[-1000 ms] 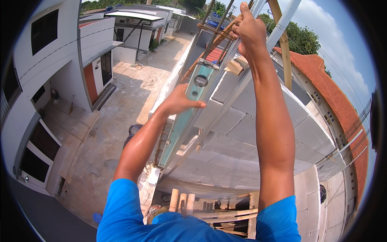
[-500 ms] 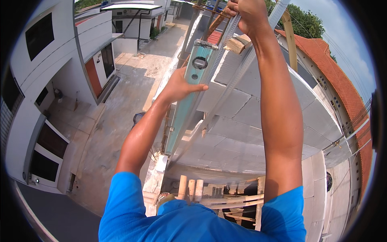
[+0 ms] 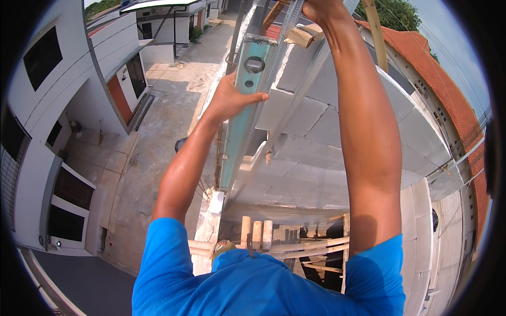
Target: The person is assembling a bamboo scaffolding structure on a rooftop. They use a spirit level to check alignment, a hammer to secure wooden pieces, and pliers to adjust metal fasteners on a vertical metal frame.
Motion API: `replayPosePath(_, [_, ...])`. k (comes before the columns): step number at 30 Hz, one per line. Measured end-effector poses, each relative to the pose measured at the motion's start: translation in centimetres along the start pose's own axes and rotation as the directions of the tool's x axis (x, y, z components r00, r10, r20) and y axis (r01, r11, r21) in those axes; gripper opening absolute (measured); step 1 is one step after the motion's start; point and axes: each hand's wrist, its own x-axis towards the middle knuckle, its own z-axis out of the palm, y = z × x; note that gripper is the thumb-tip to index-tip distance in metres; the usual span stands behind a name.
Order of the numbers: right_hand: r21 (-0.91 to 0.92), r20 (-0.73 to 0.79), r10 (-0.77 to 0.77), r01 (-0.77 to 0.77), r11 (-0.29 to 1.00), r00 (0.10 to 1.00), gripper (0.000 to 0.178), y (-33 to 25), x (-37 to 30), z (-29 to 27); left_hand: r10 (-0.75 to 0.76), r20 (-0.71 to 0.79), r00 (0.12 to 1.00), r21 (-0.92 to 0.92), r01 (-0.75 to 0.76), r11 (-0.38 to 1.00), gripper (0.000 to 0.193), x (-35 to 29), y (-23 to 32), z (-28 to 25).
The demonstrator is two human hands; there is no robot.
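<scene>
A long teal spirit level (image 3: pixel 236 134) stands almost upright, with round vials near its top. My left hand (image 3: pixel 230 100) is closed on its side, thumb across the front face. Right against the level runs a perforated metal channel (image 3: pixel 281 50). Higher up, my right hand (image 3: pixel 322 10) is closed at the channel's upper part; the picture's top edge cuts off some of its fingers. A second perforated metal strip (image 3: pixel 302 90) slants down beside it, in front of the grey block wall (image 3: pixel 311 150).
A wooden block (image 3: pixel 299 37) sits between the metal strips. Below me are bamboo poles (image 3: pixel 311 246) over a dark opening, and a narrow wall ledge (image 3: pixel 208 226). Far down at the left lies a paved lane (image 3: pixel 158 137) beside white houses. A timber post (image 3: pixel 375 37) rises at the right.
The view has shifted slightly, so the level and right hand sit higher in the picture. Both hands keep their grips; the left stays at about the same place on the level.
</scene>
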Motion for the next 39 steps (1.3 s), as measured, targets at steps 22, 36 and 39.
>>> replayPosePath(22, [-0.496, -0.135, -0.198, 0.107, 0.861, 0.971, 0.042, -6.7, -8.0, 2.1, 0.11, 0.09, 0.99, -0.017, -0.109, 0.994, 0.07, 2.1, -2.1, -0.4])
replayPosePath(36, [-0.369, -0.539, 0.263, -0.505, 0.78, 0.8, 0.055, 0.0, -32.8, -3.3, 0.07, 0.076, 0.995, -0.047, -0.066, 0.997, 0.065, 2.1, -2.3, -0.9])
replayPosePath(39, [-0.327, -0.549, 0.444, -0.671, 0.665, 0.708, 0.052, 4.1, -39.1, -4.0, 0.048, 0.073, 0.996, -0.047, -0.044, 0.998, 0.065, 1.8, -2.2, -1.3])
